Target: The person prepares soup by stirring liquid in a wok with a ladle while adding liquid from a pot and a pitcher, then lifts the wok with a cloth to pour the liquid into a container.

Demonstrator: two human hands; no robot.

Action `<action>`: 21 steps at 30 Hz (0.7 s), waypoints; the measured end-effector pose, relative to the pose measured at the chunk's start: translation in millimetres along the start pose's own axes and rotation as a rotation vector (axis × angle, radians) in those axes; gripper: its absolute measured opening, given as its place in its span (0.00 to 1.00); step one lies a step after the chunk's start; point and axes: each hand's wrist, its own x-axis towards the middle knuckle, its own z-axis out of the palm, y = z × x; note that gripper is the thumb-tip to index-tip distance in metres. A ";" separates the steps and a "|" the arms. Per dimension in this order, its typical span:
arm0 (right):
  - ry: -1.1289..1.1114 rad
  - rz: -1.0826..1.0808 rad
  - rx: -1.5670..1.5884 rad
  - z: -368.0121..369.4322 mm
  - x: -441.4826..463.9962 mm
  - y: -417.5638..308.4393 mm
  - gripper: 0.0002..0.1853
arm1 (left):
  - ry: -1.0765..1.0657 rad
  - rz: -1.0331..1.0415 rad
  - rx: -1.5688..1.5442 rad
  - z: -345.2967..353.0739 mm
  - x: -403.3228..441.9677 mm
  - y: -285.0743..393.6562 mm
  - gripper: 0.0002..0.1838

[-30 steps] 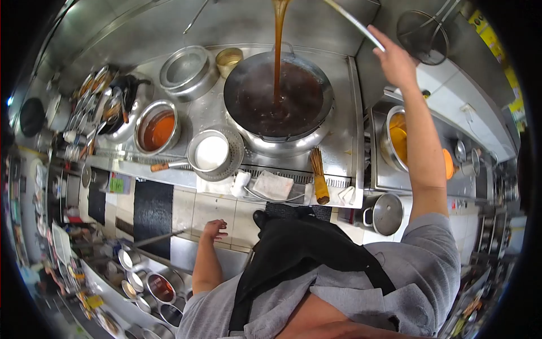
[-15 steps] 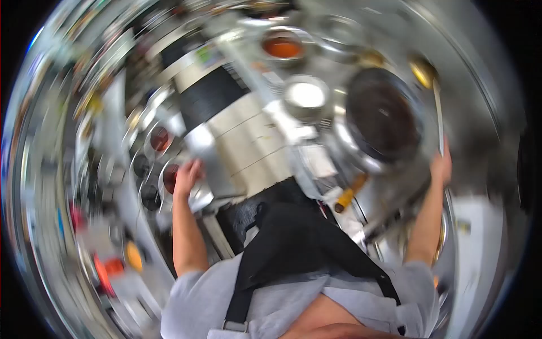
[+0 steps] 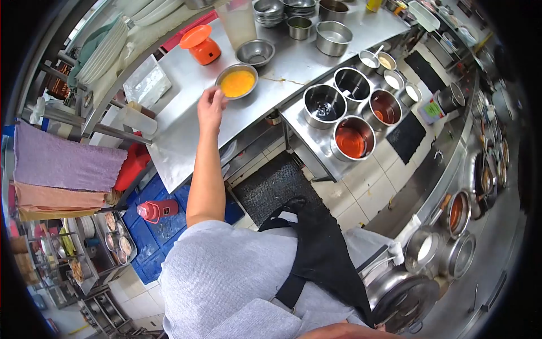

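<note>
My left hand (image 3: 212,107) reaches over the steel table beside a metal bowl (image 3: 255,92) of yellow-orange liquid that looks like beaten egg (image 3: 237,83). Its fingers are loosely bent, with thumb and fingers apart at the bowl's near left rim. Whether they touch the rim I cannot tell. Just behind stands another metal bowl (image 3: 255,53), and an orange kitchen scale (image 3: 201,45) is to its left. My right hand is out of sight, past the lower right of my body.
A lower steel stand holds several round pots (image 3: 324,105) of dark and red liquid. Stove-side pans, including a wok (image 3: 403,305), line the right. A pink bottle (image 3: 158,210) rests on a blue surface at left; black mats (image 3: 276,183) lie on the tiled floor.
My view has swung left from the stove to the steel table. My left hand has moved from the sauce pots to the egg bowl. My right hand, earlier holding a ladle, has left view.
</note>
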 end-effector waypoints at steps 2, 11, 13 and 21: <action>-0.077 -0.084 0.027 27.8 -70.8 -54.0 0.09 | 0.111 -0.142 -0.067 -18.5 0.9 -33.3 0.14; 0.353 -0.292 -0.409 6.8 62.6 -22.9 0.13 | -0.022 -0.106 0.148 31.6 27.5 -40.2 0.17; 0.565 -0.386 -0.606 -8.3 141.1 1.4 0.17 | -0.049 -0.012 0.244 40.9 51.8 -24.2 0.18; 0.306 -1.111 -0.532 106.9 131.9 -78.0 0.23 | 0.067 0.063 0.009 31.0 251.5 2.8 0.21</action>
